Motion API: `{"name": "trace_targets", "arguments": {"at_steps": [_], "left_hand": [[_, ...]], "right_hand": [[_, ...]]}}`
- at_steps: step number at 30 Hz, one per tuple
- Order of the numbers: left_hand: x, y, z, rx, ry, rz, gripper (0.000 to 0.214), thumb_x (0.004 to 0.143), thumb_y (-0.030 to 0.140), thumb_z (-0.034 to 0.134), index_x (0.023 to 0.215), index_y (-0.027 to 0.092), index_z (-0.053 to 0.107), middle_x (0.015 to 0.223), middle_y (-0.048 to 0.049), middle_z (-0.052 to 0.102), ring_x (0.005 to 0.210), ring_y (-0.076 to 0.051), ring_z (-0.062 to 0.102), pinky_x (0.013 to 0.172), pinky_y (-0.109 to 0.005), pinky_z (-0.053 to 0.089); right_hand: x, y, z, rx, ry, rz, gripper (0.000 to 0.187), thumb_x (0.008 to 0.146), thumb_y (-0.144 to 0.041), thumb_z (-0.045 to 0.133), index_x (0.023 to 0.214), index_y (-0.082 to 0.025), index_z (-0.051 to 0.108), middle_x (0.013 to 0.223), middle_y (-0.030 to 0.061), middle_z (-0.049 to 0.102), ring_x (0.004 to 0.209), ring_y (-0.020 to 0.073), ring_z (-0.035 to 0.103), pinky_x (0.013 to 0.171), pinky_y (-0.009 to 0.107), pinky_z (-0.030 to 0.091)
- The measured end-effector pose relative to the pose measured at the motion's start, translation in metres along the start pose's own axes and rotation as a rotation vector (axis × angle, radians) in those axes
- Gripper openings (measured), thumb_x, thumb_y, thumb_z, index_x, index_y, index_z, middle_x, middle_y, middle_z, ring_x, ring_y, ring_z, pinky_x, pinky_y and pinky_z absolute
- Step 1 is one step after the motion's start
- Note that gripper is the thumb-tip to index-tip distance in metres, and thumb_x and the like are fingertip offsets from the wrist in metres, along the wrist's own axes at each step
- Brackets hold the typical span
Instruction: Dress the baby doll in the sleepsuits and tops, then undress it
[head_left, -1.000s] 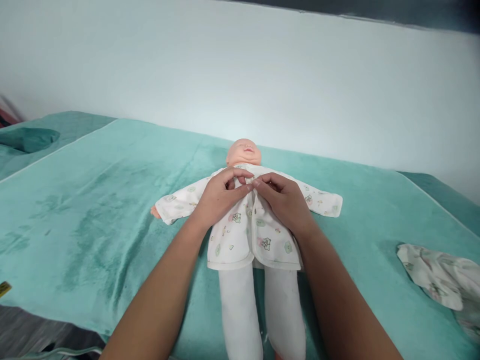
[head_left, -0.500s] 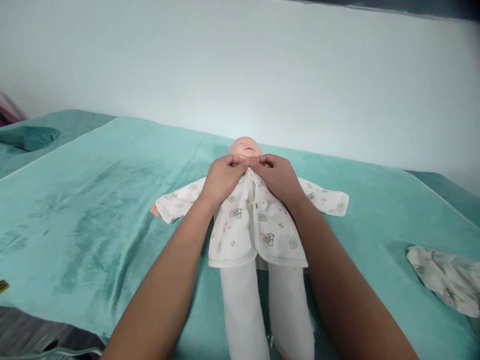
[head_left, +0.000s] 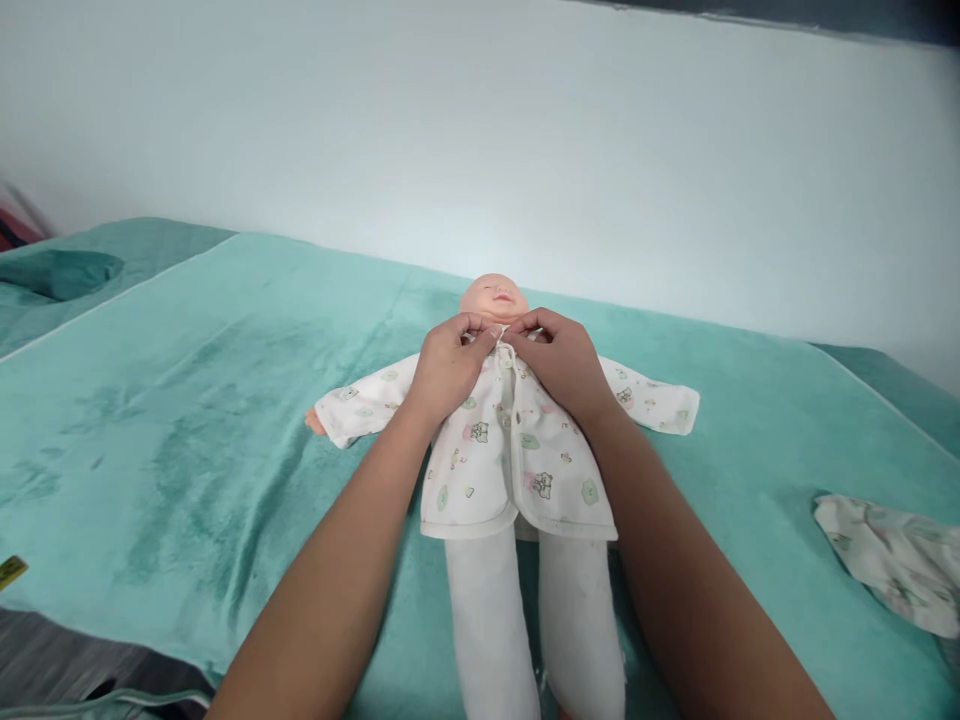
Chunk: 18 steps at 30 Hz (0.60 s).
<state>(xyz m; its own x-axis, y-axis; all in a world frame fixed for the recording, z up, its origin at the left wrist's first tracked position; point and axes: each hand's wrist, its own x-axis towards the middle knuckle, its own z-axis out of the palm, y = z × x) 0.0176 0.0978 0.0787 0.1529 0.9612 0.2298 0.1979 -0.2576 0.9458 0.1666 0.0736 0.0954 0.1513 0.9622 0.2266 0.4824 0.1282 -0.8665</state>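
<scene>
Doll (head_left: 495,296) supine on towel, printed white jacket (head_left: 517,465) closed.

A doll (head_left: 493,298) lies on its back at the centre of a teal blanket (head_left: 187,400), head toward twelve o'clock and white legs toward six. It wears a printed shirt (head_left: 517,460), with the sleeves spread to nine and three o'clock. The left hand (head_left: 450,365) and right hand (head_left: 562,362) meet just below the chin, fingertips touching, each pinching the shirt's front edge at the neckline. A crumpled printed cloth (head_left: 892,560) lies at four o'clock, well apart from the doll. A teal pillow (head_left: 60,272) sits at ten o'clock.
</scene>
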Motion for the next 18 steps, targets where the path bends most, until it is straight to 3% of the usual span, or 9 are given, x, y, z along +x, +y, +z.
{"name": "trace_targets", "arguments": {"at_steps": [6, 10, 13, 18], "left_hand": [[-0.001, -0.003, 0.000, -0.010, -0.015, 0.057, 0.023, 0.086, 0.037, 0.059, 0.089, 0.018, 0.072, 0.089, -0.0013, 0.073, 0.079, -0.015, 0.060, 0.076, -0.027, 0.047], [-0.005, -0.002, 0.000, -0.026, -0.024, 0.160, 0.022, 0.090, 0.028, 0.054, 0.093, 0.020, 0.074, 0.101, -0.0021, 0.073, 0.098, -0.017, 0.063, 0.090, -0.027, 0.046], [-0.009, 0.000, -0.003, 0.039, -0.088, 0.210, 0.021, 0.090, 0.027, 0.054, 0.088, 0.021, 0.074, 0.096, -0.0020, 0.070, 0.094, -0.016, 0.063, 0.087, -0.027, 0.046], [-0.021, 0.003, -0.008, 0.114, -0.161, 0.228, 0.023, 0.090, 0.032, 0.055, 0.077, 0.019, 0.069, 0.080, -0.0003, 0.059, 0.076, -0.014, 0.055, 0.071, -0.026, 0.042]], "right_hand": [[0.000, 0.008, 0.000, 0.026, 0.031, 0.005, 0.014, 0.076, -0.034, 0.065, 0.084, -0.022, 0.064, 0.085, -0.0016, 0.065, 0.065, 0.0126, 0.048, 0.067, 0.030, 0.038], [-0.003, 0.010, 0.000, 0.065, 0.055, -0.071, 0.020, 0.083, -0.039, 0.061, 0.095, -0.023, 0.065, 0.093, -0.0008, 0.066, 0.070, 0.0135, 0.051, 0.071, 0.031, 0.041], [-0.011, 0.005, -0.001, 0.003, 0.009, -0.135, 0.025, 0.087, -0.044, 0.059, 0.103, -0.025, 0.066, 0.088, -0.0018, 0.064, 0.070, 0.0138, 0.051, 0.071, 0.030, 0.041], [-0.027, -0.004, -0.004, -0.059, -0.029, -0.131, 0.026, 0.088, -0.046, 0.057, 0.079, -0.022, 0.063, 0.064, -0.0047, 0.051, 0.062, 0.0124, 0.044, 0.061, 0.029, 0.034]]}}
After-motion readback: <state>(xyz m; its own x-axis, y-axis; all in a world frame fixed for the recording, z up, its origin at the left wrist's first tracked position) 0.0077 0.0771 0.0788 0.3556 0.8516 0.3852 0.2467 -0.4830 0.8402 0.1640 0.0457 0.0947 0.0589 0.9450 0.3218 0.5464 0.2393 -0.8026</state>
